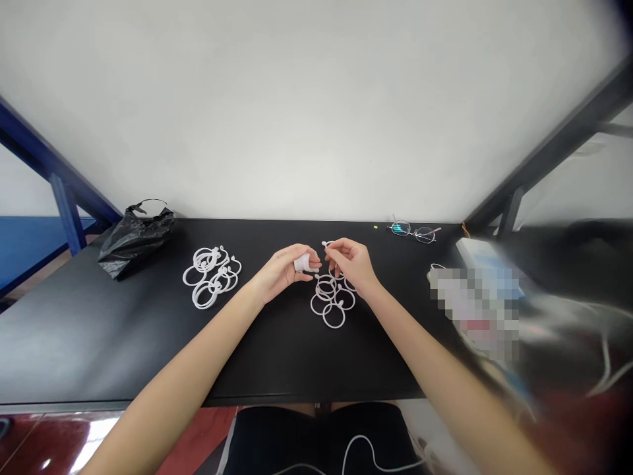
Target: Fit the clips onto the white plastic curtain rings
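No readable txt, nos. or brand names anywhere from where I'm standing. Closest to a label: pale pack [475, 323] on the table [277, 359], off to the R of the right hand [351, 264]. Its face is pixelated, w/ a reddish block amid greyish & whitish squares, so whatever's printed there is n/a. White & blue box [477, 253] alongside it, also R of that hand, is part pixelated, part blurred; any lettering on it can't be made out either.
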Motion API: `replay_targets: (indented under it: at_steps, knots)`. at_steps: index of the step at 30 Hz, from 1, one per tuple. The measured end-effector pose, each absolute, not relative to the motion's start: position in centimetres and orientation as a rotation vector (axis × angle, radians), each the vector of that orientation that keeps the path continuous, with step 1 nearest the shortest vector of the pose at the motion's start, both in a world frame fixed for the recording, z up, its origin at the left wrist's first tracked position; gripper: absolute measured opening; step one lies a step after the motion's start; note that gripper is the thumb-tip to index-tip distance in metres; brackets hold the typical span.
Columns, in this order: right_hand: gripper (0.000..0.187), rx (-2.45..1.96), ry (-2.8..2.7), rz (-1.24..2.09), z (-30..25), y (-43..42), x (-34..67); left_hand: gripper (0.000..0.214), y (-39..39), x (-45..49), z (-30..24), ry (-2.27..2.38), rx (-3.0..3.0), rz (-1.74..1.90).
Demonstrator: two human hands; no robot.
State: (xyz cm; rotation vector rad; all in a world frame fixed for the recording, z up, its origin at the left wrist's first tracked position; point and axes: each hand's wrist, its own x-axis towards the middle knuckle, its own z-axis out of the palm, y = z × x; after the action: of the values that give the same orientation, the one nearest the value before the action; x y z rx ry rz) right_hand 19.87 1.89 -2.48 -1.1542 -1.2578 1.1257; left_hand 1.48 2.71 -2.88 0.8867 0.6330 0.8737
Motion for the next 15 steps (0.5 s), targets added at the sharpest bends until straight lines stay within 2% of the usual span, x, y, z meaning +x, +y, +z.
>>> replay_targets:
  at_steps: [2,6,9,12,14,15]
  knots:
    - [0.027,-1.225,-1.260,1.208,-2.3,1.8,19.9,0.019,2.4,1.6,-2.6,0.669,1.006,0.967]
    - [0.044,-1.254,-1.436,1.464,-1.4,1.3,19.9,0.032,1.7,1.9,-2.0,0.700,1.181,1.092]
    - [0.042,-1.130,-1.414,1.625,-0.8,0.8,19.9,0.039,1.3,2.1,-1.8,0.687,1.239,1.086]
    - [0.037,-0.963,-1.240,1.863,-0.9,0.5,19.4,0.035,0.8,2.3,-1.8,0.691,1.332,1.020]
    - [0.032,-0.978,-1.068,1.827,-1.4,0.4,18.8,0.027,0.5,2.4,-2.0,0.724,1.300,0.949]
    - [0.035,-1.021,-0.996,1.775,-1.7,0.4,18.5,0.022,0.4,2.5,-2.2,0.747,1.248,0.912]
